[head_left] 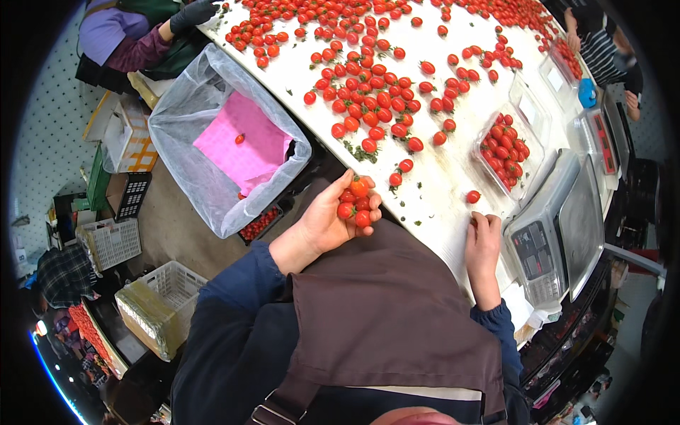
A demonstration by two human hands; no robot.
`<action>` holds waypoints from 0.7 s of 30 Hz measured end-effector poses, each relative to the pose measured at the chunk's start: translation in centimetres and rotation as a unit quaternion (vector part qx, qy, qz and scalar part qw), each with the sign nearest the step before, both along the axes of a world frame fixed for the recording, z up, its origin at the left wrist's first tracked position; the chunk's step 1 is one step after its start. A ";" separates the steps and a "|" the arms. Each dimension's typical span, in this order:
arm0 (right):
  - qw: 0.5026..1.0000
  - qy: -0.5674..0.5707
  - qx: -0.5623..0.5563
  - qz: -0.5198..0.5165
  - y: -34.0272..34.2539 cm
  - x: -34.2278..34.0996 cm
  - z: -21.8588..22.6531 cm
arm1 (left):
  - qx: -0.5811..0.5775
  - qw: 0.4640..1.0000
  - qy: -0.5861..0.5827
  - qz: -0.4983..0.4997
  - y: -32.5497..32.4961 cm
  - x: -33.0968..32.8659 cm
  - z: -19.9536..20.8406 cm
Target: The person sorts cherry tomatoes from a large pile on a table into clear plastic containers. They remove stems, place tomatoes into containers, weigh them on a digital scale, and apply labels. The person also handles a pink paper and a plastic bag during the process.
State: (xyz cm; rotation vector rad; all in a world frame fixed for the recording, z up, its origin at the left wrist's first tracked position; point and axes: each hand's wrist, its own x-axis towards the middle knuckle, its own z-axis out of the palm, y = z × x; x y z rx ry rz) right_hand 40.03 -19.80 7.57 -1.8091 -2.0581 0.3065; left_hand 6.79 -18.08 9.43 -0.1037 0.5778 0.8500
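My left hand (322,223) is cupped palm up at the table's near edge, its fingers curled round several red cherry tomatoes (355,203). On the white table my right hand (484,244) rests with its fingers bent and close together; whether anything is inside them is hidden. A single cherry tomato (473,197) lies just beyond its fingertips, seemingly apart from them. To that hand's right stands a weighing scale (535,244). Farther up, a transparent plastic box (504,152) holds many cherry tomatoes, its lid (530,106) folded open behind it.
Loose cherry tomatoes (368,99) spread over the white table (443,188). At left, a bin lined with clear plastic (184,156) holds a pink sheet (244,138). Crates (117,241) stand on the floor. Other people (117,35) are at the far left and far right.
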 end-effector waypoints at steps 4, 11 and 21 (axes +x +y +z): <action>0.990 0.139 -0.021 0.023 1.6 -2.7 0.0 | 0.016 1.000 0.024 0.001 0.0 0.7 0.3; 0.981 0.146 0.081 0.094 9.6 -7.2 -0.7 | 0.103 0.989 0.096 -0.033 0.3 0.6 0.1; 0.982 -0.028 0.046 0.179 14.0 -12.4 -3.4 | 0.148 0.953 0.260 -0.040 1.9 1.1 0.8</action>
